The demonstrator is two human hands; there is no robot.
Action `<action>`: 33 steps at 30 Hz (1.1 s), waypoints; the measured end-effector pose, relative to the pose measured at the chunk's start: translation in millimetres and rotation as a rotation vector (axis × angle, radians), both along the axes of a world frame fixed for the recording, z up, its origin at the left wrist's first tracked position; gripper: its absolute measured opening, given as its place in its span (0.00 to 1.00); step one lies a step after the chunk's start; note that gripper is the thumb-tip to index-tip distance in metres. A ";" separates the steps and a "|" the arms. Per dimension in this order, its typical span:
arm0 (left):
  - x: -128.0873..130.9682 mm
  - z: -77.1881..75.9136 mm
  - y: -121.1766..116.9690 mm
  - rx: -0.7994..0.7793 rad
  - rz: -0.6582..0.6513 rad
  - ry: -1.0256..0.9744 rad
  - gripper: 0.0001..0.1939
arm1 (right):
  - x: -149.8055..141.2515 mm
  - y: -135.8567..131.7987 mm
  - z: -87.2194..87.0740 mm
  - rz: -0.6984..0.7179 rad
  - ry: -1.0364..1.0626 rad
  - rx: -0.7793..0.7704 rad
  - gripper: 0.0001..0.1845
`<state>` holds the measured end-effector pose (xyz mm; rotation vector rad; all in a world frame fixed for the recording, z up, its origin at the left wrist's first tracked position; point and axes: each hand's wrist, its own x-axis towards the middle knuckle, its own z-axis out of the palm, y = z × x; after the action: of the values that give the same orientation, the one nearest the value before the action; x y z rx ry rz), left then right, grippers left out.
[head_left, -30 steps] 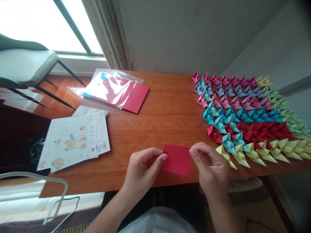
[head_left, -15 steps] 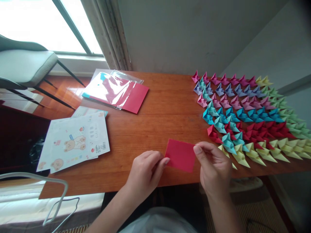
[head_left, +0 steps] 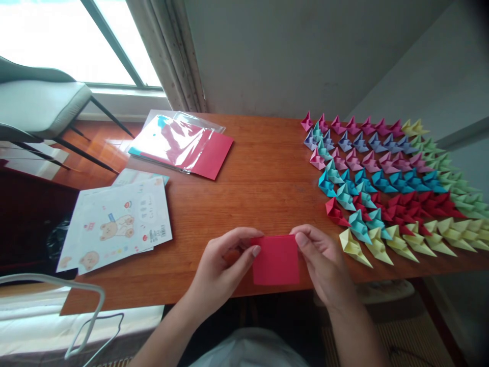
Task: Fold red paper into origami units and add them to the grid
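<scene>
A square of red paper [head_left: 275, 261] is held up near the front edge of the wooden table. My left hand [head_left: 229, 260] pinches its left side between thumb and fingers. At the upper right corner, my right hand [head_left: 319, 260] grips it the same way, thumb on the near face. The top edge looks doubled, as if the sheet is folded; the far face is hidden from me. To the right of my right hand lies a pale yellow folded paper boat [head_left: 353, 247], at the end of a row.
Rows of folded paper boats in several colours, such as a blue one [head_left: 326, 182], cover the table's right side. A plastic-wrapped pack of coloured paper [head_left: 212, 155] lies at the back left. Bear-printed white sheets [head_left: 122, 224] overlap the left edge, near a white tube [head_left: 97, 288].
The red paper has come left and nearer to me, and now hangs level rather than tilted. Both hands shifted with it; the left thumb and fingers moved to its upper left corner.
</scene>
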<state>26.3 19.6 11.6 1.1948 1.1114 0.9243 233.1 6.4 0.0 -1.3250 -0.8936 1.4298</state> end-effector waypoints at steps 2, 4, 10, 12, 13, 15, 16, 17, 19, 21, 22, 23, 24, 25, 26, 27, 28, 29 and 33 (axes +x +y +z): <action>1.6 1.7 0.2 -0.036 0.028 -0.046 0.07 | 0.4 0.0 0.8 0.023 0.042 0.002 0.16; 3.6 3.2 0.3 -0.064 0.049 -0.085 0.06 | 0.6 0.0 0.8 0.039 0.044 0.005 0.15; 6.8 0.9 -0.6 -0.077 0.122 -0.084 0.06 | 1.9 -2.6 -1.8 0.057 -0.017 0.013 0.18; 6.2 -0.1 -0.7 -0.078 0.130 -0.089 0.06 | 2.2 -3.7 -1.9 0.080 -0.033 0.005 0.19; 5.8 -0.2 -0.7 -0.081 0.127 -0.097 0.05 | 2.0 -4.0 -1.8 0.087 -0.039 0.000 0.19; 4.9 0.4 -0.4 -0.095 0.114 -0.113 0.05 | 1.4 -4.2 -1.5 0.090 -0.042 -0.012 0.18; 4.6 0.9 -0.2 -0.103 0.106 -0.122 0.06 | 0.9 -4.1 -1.4 0.086 -0.039 -0.016 0.17; 4.4 1.6 0.1 -0.108 0.098 -0.131 0.06 | 0.5 -3.9 -1.4 0.078 -0.036 -0.018 0.17; 4.3 2.9 0.6 -0.108 0.078 -0.152 0.07 | -0.1 -3.4 -1.4 0.060 -0.034 -0.014 0.15; 4.5 4.1 1.1 -0.103 0.065 -0.172 0.06 | -0.3 -2.8 -1.4 0.046 -0.038 -0.011 0.14; 4.6 4.5 1.3 -0.100 0.062 -0.181 0.06 | -0.2 -2.6 -1.4 0.045 -0.039 -0.012 0.14; 4.6 4.8 1.5 -0.100 0.062 -0.190 0.06 | -0.1 -2.5 -1.5 0.047 -0.041 -0.015 0.15; 4.6 5.1 1.7 -0.103 0.064 -0.200 0.06 | 0.0 -2.5 -1.6 0.048 -0.039 -0.017 0.15; 4.5 5.3 1.8 -0.107 0.065 -0.211 0.06 | 0.0 -2.6 -1.8 0.050 -0.033 -0.019 0.15; 4.3 5.4 1.9 -0.113 0.064 -0.223 0.06 | -0.1 -2.7 -2.2 0.052 -0.023 -0.020 0.14; 4.2 5.4 2.0 -0.120 0.062 -0.236 0.06 | -0.4 -2.8 -2.6 0.053 -0.010 -0.019 0.14; 4.0 5.3 2.1 -0.126 0.061 -0.249 0.06 | -1.1 -3.0 -3.0 0.053 0.004 -0.017 0.13; 3.8 5.1 2.1 -0.130 0.057 -0.262 0.05 | -2.0 -3.2 -3.3 0.054 0.016 -0.016 0.13; 3.3 2.9 1.3 -0.121 0.037 -0.284 0.05 | -7.5 -3.3 -0.3 0.036 -0.020 -0.016 0.16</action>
<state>29.6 20.9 14.5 0.9149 0.9486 1.0063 225.6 3.1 -0.3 -1.3433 -0.9251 1.4572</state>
